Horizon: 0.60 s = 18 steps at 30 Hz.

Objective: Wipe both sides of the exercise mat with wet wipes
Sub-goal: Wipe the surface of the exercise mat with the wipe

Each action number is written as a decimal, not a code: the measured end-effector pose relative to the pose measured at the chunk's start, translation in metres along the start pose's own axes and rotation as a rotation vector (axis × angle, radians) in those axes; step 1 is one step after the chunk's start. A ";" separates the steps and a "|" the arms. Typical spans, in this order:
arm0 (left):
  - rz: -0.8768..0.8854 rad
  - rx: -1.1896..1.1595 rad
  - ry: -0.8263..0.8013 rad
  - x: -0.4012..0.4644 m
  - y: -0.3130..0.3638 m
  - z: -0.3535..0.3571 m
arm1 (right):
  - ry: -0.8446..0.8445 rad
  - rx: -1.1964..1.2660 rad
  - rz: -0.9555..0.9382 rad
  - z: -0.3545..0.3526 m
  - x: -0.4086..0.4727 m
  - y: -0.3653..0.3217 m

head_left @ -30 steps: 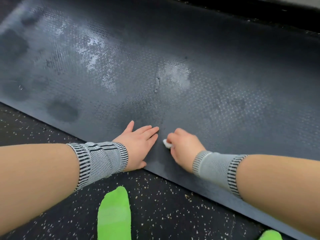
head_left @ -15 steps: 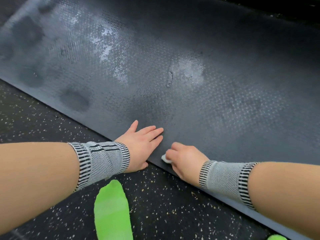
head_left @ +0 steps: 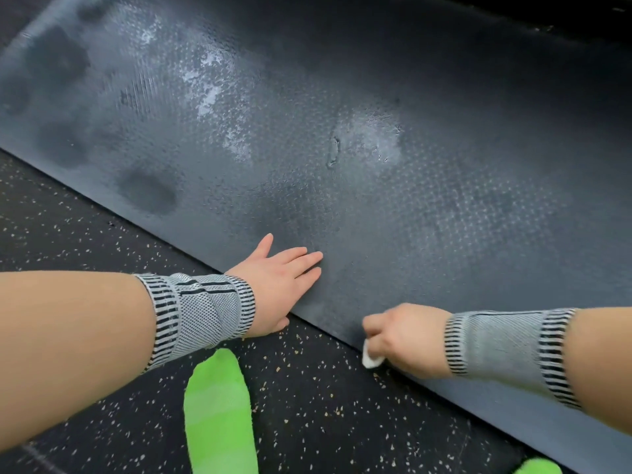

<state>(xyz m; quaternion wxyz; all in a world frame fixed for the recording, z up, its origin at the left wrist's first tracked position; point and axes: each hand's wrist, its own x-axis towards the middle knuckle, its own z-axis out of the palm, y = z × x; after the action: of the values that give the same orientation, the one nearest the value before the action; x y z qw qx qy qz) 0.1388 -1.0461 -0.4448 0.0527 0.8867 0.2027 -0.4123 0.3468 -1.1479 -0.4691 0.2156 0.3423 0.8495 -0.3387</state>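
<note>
A dark grey textured exercise mat (head_left: 427,206) lies flat across the floor, running from upper left to lower right, with wet shiny patches and darker damp spots on it. My left hand (head_left: 280,278) rests flat on the mat near its front edge, fingers straight. My right hand (head_left: 403,336) is curled round a small crumpled white wet wipe (head_left: 371,357), which sticks out below the fist right at the mat's front edge. Both wrists wear grey striped knit bands.
Black rubber floor with pale speckles (head_left: 102,254) lies in front of the mat. My foot in a bright green sock (head_left: 219,412) stands on it below my left hand; a second green sock tip (head_left: 537,466) shows at the bottom right.
My right hand has pulled the wipe back and to the right, from beside my left fingertips to the mat's front edge. My left hand stays flat in place.
</note>
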 end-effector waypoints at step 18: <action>-0.019 -0.040 0.073 0.016 -0.006 -0.024 | 0.080 0.035 0.223 -0.029 -0.038 0.034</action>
<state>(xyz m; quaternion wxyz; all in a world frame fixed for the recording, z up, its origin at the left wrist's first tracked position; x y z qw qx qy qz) 0.1625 -1.0291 -0.4403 0.0590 0.8979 0.2210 -0.3762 0.3933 -1.1250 -0.4409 0.2119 0.4516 0.8080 -0.3137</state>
